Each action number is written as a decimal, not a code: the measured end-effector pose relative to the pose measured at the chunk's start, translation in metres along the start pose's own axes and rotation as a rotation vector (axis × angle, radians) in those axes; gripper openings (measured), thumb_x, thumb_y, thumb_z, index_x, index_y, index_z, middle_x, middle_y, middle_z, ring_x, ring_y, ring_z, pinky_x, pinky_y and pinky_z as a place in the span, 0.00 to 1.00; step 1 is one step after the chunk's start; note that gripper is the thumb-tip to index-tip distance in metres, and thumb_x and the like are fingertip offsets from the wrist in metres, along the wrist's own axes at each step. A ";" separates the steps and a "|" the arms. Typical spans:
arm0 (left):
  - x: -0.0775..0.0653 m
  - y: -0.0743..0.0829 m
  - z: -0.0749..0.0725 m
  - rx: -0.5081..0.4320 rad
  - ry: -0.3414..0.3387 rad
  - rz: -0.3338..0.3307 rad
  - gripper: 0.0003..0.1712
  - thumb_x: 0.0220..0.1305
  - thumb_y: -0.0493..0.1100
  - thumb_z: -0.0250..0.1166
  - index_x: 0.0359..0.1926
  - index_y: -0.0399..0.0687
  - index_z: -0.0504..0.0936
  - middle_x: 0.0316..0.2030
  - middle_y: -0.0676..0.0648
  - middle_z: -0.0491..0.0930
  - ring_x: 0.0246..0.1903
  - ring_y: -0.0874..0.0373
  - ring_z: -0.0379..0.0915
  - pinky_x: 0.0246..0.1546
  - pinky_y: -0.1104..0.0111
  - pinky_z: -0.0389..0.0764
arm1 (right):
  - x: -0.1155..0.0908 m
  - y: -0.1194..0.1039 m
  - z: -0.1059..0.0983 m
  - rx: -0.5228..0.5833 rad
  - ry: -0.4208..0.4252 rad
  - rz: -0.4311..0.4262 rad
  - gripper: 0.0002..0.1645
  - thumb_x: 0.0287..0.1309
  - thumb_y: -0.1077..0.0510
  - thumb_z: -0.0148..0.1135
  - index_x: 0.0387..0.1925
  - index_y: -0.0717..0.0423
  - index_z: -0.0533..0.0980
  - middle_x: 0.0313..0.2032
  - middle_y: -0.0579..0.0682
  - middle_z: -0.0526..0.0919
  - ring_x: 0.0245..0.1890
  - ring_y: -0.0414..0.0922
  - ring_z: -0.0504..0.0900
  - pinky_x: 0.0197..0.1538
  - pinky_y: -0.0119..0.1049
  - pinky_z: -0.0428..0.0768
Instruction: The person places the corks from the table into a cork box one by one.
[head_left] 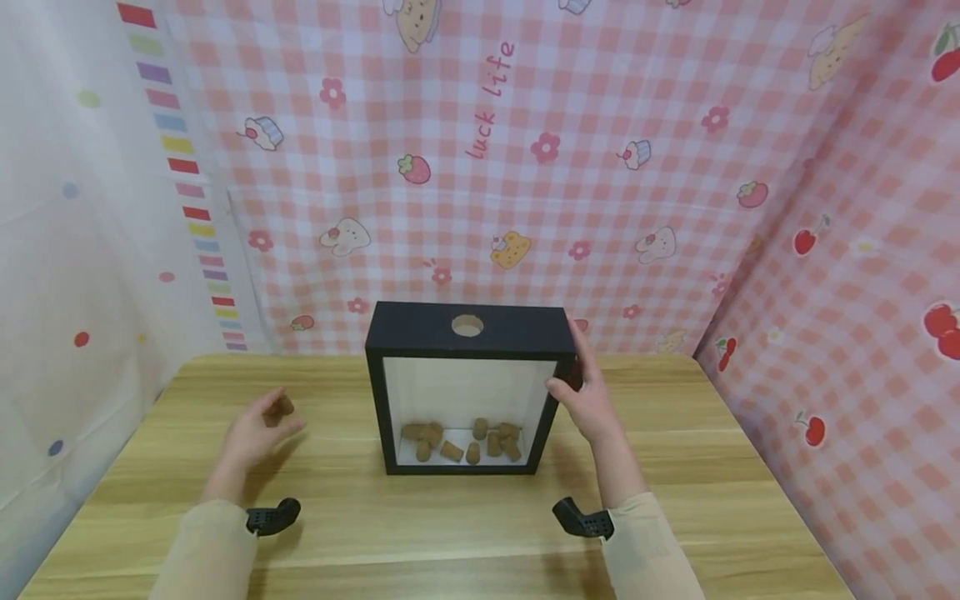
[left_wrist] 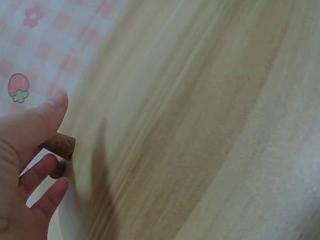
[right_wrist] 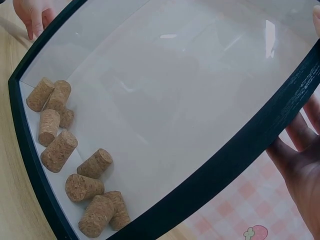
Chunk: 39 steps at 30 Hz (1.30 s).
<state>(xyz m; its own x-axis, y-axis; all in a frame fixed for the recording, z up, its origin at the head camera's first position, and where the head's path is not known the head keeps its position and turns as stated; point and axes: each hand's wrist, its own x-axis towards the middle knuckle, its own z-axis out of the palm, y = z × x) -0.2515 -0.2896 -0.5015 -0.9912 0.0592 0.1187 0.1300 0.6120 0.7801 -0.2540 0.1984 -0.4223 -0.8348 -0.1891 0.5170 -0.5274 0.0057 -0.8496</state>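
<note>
A black box frame [head_left: 471, 329] with a clear front stands upright on the table, a round hole in its top. Several corks [right_wrist: 59, 151] lie jumbled along its bottom inside. My right hand [head_left: 592, 402] grips the frame's right side, thumb on the front edge and fingers behind. To the left of the frame, my left hand [head_left: 253, 429] has its fingers curled about two corks [left_wrist: 60, 145], which show between the digits in the left wrist view. Part of each cork is hidden by the fingers.
The wood-grain table [head_left: 330, 533] carries the frame near its back edge. A pink checked cloth [head_left: 487, 200] hangs behind and to the right, and a white dotted cloth [head_left: 82, 250] hangs at the left. Black wrist cameras [head_left: 273, 517] sit on both wrists.
</note>
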 end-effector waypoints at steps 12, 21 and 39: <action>-0.007 -0.005 0.013 0.035 0.043 -0.073 0.31 0.67 0.39 0.65 0.67 0.29 0.68 0.59 0.24 0.70 0.58 0.29 0.66 0.60 0.40 0.66 | 0.000 -0.001 0.001 -0.009 -0.004 -0.033 0.50 0.62 0.61 0.65 0.78 0.43 0.50 0.78 0.46 0.46 0.75 0.46 0.47 0.69 0.35 0.58; -0.013 -0.010 0.024 -0.017 0.140 -0.076 0.25 0.67 0.37 0.65 0.63 0.35 0.75 0.56 0.29 0.76 0.57 0.33 0.69 0.61 0.43 0.66 | 0.001 0.001 0.000 0.011 -0.010 -0.061 0.50 0.62 0.58 0.66 0.78 0.41 0.51 0.78 0.47 0.45 0.75 0.47 0.50 0.68 0.32 0.62; -0.029 -0.010 0.034 -0.084 0.177 -0.037 0.17 0.61 0.37 0.71 0.48 0.34 0.79 0.44 0.38 0.85 0.37 0.74 0.75 0.40 0.84 0.71 | 0.000 0.001 0.002 0.024 0.004 -0.041 0.54 0.61 0.48 0.69 0.79 0.49 0.48 0.77 0.43 0.49 0.71 0.45 0.58 0.64 0.30 0.68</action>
<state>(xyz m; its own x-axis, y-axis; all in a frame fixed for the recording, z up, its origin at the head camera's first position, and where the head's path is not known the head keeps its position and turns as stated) -0.2251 -0.2708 -0.5334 -0.9761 -0.1068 0.1893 0.1024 0.5424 0.8339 -0.2539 0.1969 -0.4233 -0.8133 -0.1846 0.5518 -0.5573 -0.0254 -0.8299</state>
